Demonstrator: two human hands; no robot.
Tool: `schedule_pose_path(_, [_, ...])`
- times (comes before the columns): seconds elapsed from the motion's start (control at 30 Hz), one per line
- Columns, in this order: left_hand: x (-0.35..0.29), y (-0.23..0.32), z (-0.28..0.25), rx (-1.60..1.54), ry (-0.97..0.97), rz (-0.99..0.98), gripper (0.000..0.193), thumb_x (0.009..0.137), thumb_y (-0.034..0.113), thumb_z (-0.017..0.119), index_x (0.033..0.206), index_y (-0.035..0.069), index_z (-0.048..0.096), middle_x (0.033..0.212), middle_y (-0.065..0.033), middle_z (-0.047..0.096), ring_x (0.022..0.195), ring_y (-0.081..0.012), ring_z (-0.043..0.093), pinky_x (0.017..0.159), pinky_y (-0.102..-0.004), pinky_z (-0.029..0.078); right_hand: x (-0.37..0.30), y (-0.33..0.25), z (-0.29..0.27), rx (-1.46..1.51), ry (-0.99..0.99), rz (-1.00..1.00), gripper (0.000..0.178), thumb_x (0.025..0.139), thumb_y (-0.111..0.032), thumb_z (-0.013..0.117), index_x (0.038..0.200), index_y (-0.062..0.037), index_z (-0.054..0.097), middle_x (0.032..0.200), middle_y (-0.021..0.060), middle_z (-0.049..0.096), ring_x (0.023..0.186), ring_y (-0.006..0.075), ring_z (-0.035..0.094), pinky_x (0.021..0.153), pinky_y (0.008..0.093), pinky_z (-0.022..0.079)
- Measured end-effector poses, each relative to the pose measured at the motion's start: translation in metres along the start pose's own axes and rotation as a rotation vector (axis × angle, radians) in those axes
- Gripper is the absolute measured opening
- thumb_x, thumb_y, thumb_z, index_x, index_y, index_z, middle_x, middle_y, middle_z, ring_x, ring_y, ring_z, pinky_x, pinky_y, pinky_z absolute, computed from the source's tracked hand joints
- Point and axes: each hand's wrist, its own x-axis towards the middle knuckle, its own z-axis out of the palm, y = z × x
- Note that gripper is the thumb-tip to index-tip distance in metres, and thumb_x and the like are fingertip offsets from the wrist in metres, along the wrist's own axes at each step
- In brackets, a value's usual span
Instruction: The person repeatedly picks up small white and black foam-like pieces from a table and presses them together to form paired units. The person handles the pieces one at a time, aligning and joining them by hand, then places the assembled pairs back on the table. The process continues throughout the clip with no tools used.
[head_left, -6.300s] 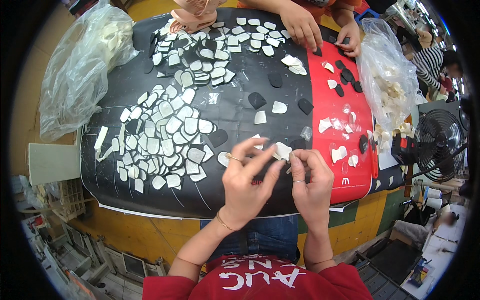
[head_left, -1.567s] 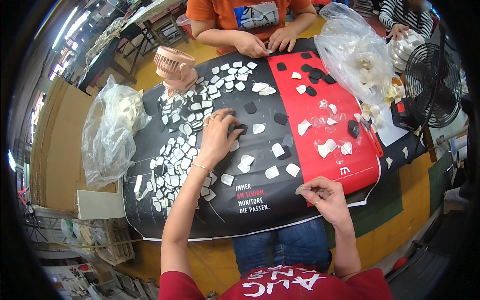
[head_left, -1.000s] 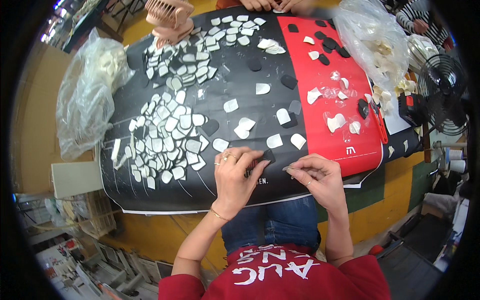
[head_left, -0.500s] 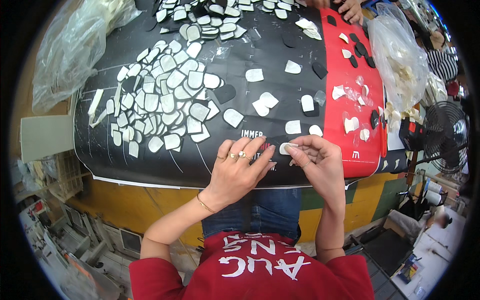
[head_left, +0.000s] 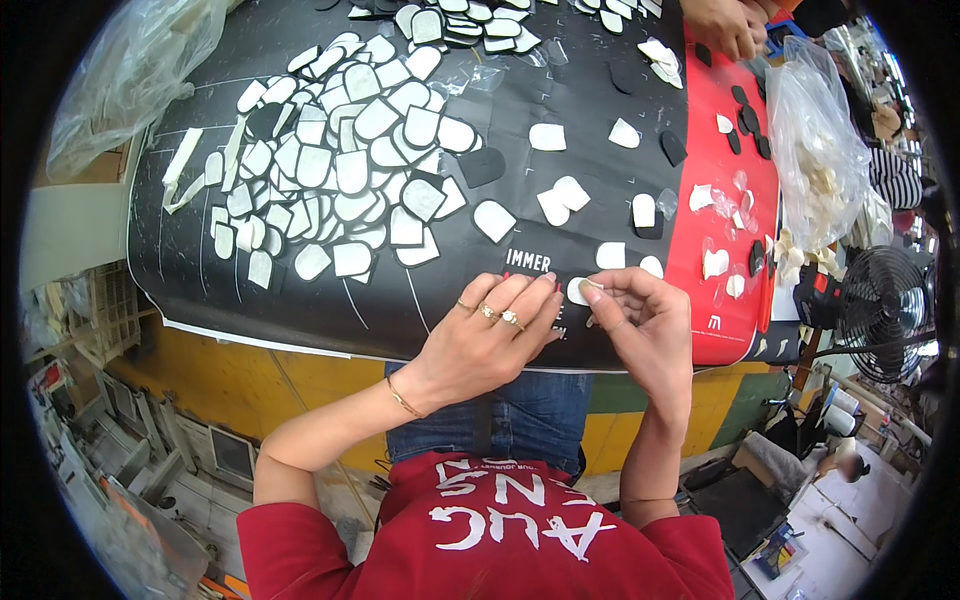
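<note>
My right hand (head_left: 645, 325) pinches a small white rounded pad (head_left: 580, 290) between thumb and fingers, just above the black mat (head_left: 400, 320). To its left, my left hand (head_left: 490, 335) rests palm down near the mat's front edge, its fingers stretched out and slightly bent. Nothing shows in the left hand, though the area under its fingertips is hidden. Beyond my hands lie single pads: a white one (head_left: 494, 220), an overlapping white pair (head_left: 563, 200) and another white one (head_left: 610, 255) close to my right hand.
A large heap of white pads with black backs (head_left: 355, 170) covers the mat's left side. On the red strip (head_left: 700, 270) lie black and white pieces. Another person's hand (head_left: 725, 25) is at the far right. Plastic bags (head_left: 815, 150) and a fan (head_left: 888, 315) stand right.
The view has shifted, so the heap and mat appear slightly moved and larger. My right hand keeps its pinch on the white pad; my left hand stays beside it, fingers slightly closer together.
</note>
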Motion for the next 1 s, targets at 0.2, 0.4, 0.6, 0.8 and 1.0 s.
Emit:
schedule_pose_path(0.2, [0.0, 0.0007, 0.0005, 0.029, -0.016, 0.002, 0.045, 0.08, 0.025, 0.078, 0.12, 0.007, 0.066, 0.13, -0.0071, 0.057, 0.113, -0.023, 0.054, 0.096, -0.0397, 0.045, 0.0017, 0.0034, 0.0022, -0.034, 0.012, -0.002, 0.016, 0.09, -0.006, 0.074, 0.098, 0.0073, 0.071, 0.081, 0.0063, 0.073, 0.069, 0.0063, 0.065, 0.064, 0.0218, 0.054])
schedule_pose_path(0.4, [0.0001, 0.0016, 0.0006, 0.032, -0.012, -0.003, 0.046, 0.08, 0.024, 0.078, 0.12, 0.007, 0.066, 0.128, -0.0069, 0.057, 0.114, -0.0232, 0.053, 0.096, -0.0397, 0.045, 0.0024, 0.0029, 0.0018, -0.068, -0.019, 0.025, 0.016, 0.092, -0.005, 0.073, 0.102, 0.0072, 0.07, 0.083, 0.0022, 0.07, 0.07, 0.004, 0.062, 0.064, 0.0189, 0.051])
schedule_pose_path(0.6, [0.0007, 0.0014, 0.0002, 0.02, -0.016, -0.004, 0.047, 0.078, 0.023, 0.079, 0.121, 0.007, 0.066, 0.128, -0.0065, 0.057, 0.113, -0.0231, 0.053, 0.095, -0.0397, 0.045, 0.0021, 0.0003, 0.0022, -0.081, -0.013, 0.021, 0.015, 0.092, -0.005, 0.073, 0.101, 0.0069, 0.07, 0.082, 0.0019, 0.07, 0.07, 0.0033, 0.062, 0.063, 0.0182, 0.051])
schedule_pose_path(0.8, [0.0016, 0.001, 0.0004, -0.02, -0.021, -0.023, 0.052, 0.078, 0.023, 0.079, 0.125, 0.007, 0.064, 0.128, -0.0066, 0.055, 0.113, -0.0228, 0.053, 0.094, -0.0399, 0.044, 0.0018, -0.0013, 0.003, -0.118, 0.001, 0.012, 0.015, 0.092, -0.006, 0.073, 0.1, 0.0065, 0.071, 0.081, 0.0017, 0.07, 0.069, 0.0029, 0.062, 0.061, 0.0179, 0.05])
schedule_pose_path(1.0, [0.0041, 0.0032, -0.0016, 0.021, -0.079, -0.028, 0.053, 0.079, 0.023, 0.078, 0.128, 0.007, 0.063, 0.129, -0.0068, 0.054, 0.114, -0.0226, 0.052, 0.096, -0.0395, 0.042, 0.0006, -0.0028, 0.0065, -0.155, 0.031, -0.017, 0.015, 0.091, -0.006, 0.074, 0.1, 0.0059, 0.071, 0.079, 0.0005, 0.069, 0.069, 0.0027, 0.06, 0.062, 0.0176, 0.049])
